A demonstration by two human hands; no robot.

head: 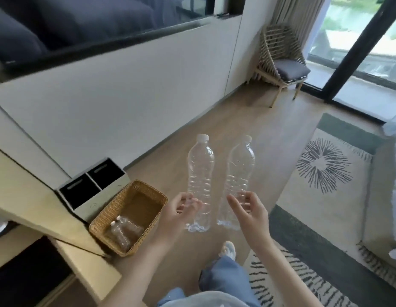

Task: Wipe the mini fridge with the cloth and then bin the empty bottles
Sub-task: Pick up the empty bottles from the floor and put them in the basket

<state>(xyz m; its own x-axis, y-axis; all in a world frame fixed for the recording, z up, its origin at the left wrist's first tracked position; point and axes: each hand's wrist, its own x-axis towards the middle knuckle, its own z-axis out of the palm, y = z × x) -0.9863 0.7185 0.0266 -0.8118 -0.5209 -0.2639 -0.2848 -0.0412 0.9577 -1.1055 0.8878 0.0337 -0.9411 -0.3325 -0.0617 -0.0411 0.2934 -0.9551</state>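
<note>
Binning step in hand; two empty bottles up, one per hand.

I see left hand [183, 207] gripping left bottle [200, 173], right hand [248, 209] gripping right bottle [240, 173], both upright over floor. Wicker basket [148, 193] at left already holds bottles. Next, I judge: swing left, release inside.

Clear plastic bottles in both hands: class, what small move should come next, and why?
Probably swing the left hand and its clear plastic bottle left, over the woven wicker basket. It already holds two bottles, has room, and sits beside that hand.
</note>
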